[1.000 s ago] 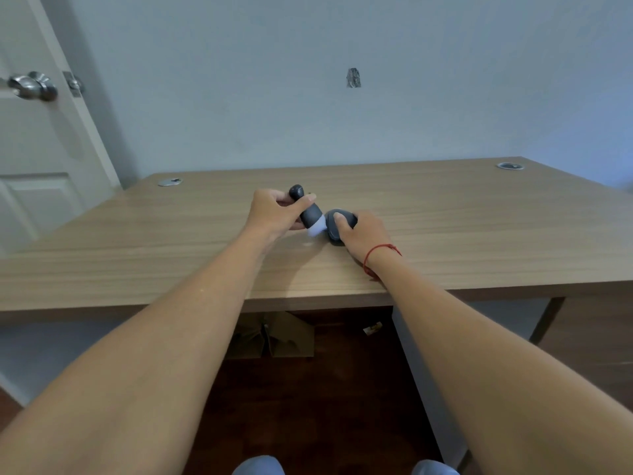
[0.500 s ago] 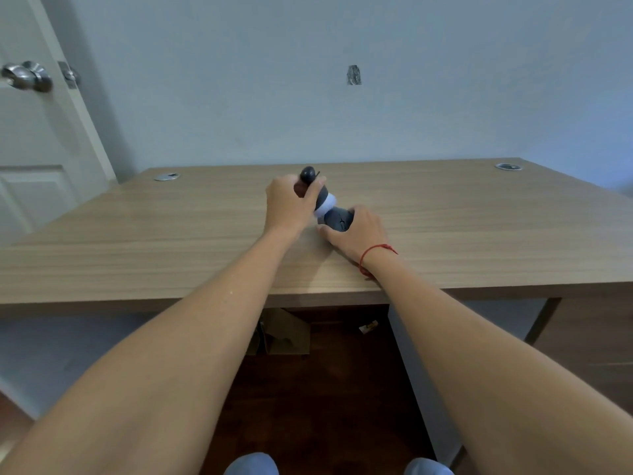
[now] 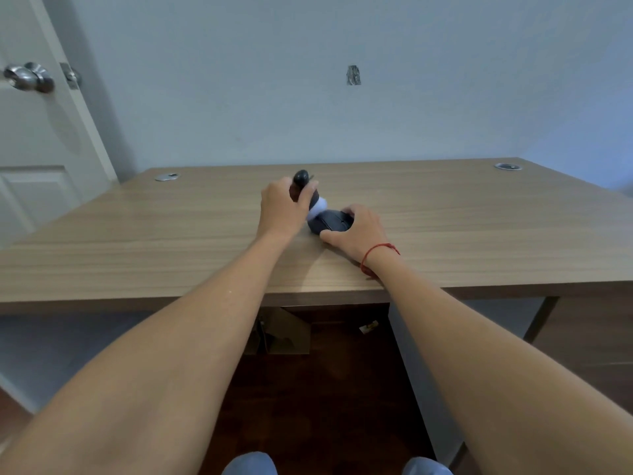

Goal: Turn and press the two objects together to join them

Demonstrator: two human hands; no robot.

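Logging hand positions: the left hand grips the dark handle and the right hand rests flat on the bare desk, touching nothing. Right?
Not quite. In the head view the left hand does grip the dark handle, but the right hand holds the dark base on the desk.

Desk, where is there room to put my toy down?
Bare wood lies left of the left hand toward the silver grommet, and right of the right hand toward the far grommet. The middle is crowded: both hands grip the dark gadget.
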